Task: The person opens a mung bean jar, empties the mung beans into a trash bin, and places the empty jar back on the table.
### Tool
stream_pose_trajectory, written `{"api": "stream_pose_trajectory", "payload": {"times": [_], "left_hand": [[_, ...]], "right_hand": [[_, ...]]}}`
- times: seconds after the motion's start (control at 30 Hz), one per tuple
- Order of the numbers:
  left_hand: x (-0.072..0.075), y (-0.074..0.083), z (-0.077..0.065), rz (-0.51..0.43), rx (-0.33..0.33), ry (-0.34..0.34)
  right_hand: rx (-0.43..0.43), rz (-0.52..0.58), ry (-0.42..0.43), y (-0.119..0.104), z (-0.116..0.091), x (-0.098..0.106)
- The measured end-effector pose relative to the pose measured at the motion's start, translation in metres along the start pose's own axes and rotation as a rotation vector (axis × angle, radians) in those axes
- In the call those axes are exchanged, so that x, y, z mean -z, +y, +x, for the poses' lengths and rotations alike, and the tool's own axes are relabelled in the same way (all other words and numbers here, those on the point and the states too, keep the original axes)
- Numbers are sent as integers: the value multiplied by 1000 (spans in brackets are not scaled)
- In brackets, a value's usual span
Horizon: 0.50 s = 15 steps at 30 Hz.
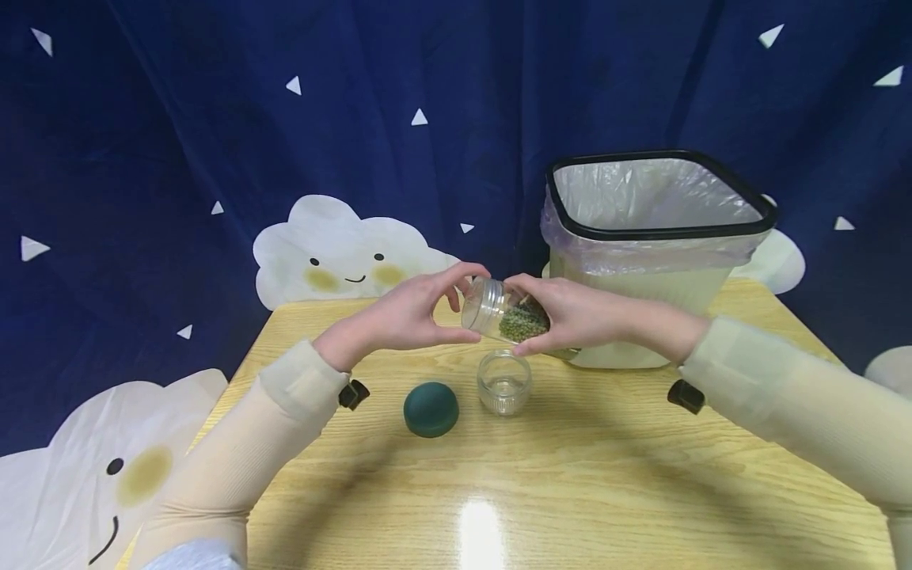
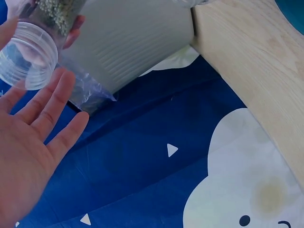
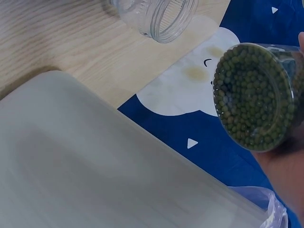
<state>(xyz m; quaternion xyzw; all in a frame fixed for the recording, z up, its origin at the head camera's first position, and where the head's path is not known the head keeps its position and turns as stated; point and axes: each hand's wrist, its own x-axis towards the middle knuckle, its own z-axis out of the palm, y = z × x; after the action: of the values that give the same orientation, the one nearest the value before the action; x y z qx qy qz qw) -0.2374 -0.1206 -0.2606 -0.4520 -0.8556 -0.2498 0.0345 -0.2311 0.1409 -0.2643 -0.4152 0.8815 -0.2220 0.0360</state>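
Observation:
My right hand (image 1: 570,313) grips a clear jar (image 1: 523,321) partly filled with green mung beans, tipped on its side above the table. The beans (image 3: 251,97) show through its round base in the right wrist view. The jar's clear threaded end points toward my left hand (image 1: 406,309), whose thumb and fingers spread around that end. In the left wrist view the fingers (image 2: 50,107) are extended beside the ridged rim. Below the hands, a small clear glass jar (image 1: 503,388) stands upright on the table. A dark green dome-shaped object (image 1: 431,409) lies to its left.
A pale waste bin (image 1: 627,285) with a black rim and a plastic liner stands at the back right, close behind my right hand. The wooden table (image 1: 570,483) ends at a dark blue curtain (image 1: 442,63) with cloud and triangle shapes.

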Motion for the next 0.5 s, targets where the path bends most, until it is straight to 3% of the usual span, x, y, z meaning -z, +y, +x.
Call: {"api": "stream_pose_trajectory", "payload": {"times": [0.3, 0.5], "left_hand": [[-2, 3, 0, 54, 115, -28], [-2, 5, 2, 39, 153, -43]], "right_hand": [[-7, 2, 7, 0, 1, -1], [-19, -1, 3, 1, 0, 0]]}}
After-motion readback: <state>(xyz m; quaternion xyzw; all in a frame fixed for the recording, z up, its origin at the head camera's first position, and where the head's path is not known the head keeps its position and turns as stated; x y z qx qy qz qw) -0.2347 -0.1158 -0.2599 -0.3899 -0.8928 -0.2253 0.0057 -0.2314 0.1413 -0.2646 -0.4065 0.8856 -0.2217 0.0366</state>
